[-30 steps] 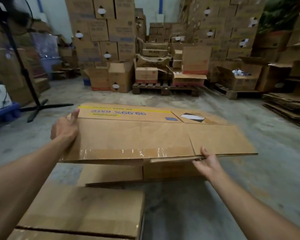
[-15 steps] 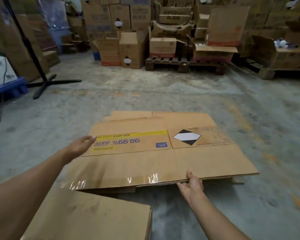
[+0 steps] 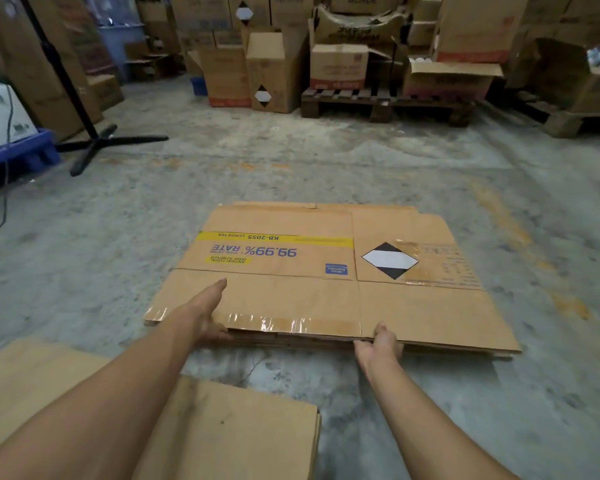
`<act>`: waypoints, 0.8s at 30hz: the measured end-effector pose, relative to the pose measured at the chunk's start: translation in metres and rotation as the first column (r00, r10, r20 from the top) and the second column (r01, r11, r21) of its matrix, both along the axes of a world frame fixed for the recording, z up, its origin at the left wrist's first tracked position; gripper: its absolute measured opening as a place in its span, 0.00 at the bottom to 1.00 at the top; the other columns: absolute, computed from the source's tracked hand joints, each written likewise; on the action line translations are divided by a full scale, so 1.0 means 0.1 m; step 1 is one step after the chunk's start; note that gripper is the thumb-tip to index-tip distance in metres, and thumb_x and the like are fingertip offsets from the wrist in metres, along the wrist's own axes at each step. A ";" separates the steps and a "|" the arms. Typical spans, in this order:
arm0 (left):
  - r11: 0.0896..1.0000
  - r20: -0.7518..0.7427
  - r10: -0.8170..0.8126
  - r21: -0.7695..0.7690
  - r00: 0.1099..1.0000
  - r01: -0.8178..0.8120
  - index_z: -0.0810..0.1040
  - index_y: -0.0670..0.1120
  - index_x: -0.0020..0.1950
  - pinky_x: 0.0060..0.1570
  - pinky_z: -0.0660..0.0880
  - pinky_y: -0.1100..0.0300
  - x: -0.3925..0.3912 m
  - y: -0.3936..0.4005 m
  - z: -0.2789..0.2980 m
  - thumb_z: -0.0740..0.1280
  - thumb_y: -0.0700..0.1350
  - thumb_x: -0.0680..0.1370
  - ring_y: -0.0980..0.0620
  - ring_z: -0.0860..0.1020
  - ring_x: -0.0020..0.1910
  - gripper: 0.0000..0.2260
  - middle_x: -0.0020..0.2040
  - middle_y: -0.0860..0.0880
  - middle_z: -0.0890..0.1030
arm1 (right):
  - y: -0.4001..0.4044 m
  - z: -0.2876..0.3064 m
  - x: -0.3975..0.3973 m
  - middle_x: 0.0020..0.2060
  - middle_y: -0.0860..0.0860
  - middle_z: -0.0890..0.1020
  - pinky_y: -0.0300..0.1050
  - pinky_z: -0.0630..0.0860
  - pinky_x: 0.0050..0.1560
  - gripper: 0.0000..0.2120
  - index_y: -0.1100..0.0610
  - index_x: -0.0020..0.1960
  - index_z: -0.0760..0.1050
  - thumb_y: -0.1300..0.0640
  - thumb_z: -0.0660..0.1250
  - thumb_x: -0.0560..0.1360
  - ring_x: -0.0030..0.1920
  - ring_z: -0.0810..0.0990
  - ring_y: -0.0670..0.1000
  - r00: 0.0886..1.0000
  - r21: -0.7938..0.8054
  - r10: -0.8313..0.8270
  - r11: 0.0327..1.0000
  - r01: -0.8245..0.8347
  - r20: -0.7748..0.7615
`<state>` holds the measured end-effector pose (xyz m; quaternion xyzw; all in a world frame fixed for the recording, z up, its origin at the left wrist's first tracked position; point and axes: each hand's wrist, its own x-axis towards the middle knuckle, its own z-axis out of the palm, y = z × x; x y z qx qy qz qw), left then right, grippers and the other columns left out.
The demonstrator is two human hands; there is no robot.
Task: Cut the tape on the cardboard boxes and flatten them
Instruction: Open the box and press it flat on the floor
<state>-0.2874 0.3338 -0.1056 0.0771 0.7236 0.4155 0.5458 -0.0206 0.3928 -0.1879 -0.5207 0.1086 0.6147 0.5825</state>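
The flattened cardboard box [image 3: 329, 296] lies on a stack of flat cardboard [image 3: 430, 351] on the concrete floor [image 3: 326, 168]. The left hand [image 3: 205, 315] rests across its near-left taped edge, fingers straight. The right hand [image 3: 378, 342] pinches the near edge, thumb on top.

One left hand [image 3: 205, 315], one right hand [image 3: 378, 342], one printed flattened box [image 3: 326, 292], one plain box [image 3: 229, 427], one black stand [image 3: 94, 140].
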 end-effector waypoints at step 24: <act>0.990 0.092 -0.121 -0.059 0.988 0.127 0.51 0.46 0.81 0.65 0.57 0.24 0.52 0.08 -0.21 0.62 0.57 0.82 0.35 0.45 0.78 0.33 0.81 0.49 0.47 | 0.24 0.10 0.48 0.53 0.56 0.76 0.57 0.79 0.40 0.14 0.60 0.60 0.72 0.60 0.70 0.77 0.56 0.75 0.60 0.680 -0.367 0.634 0.772 -0.519 0.370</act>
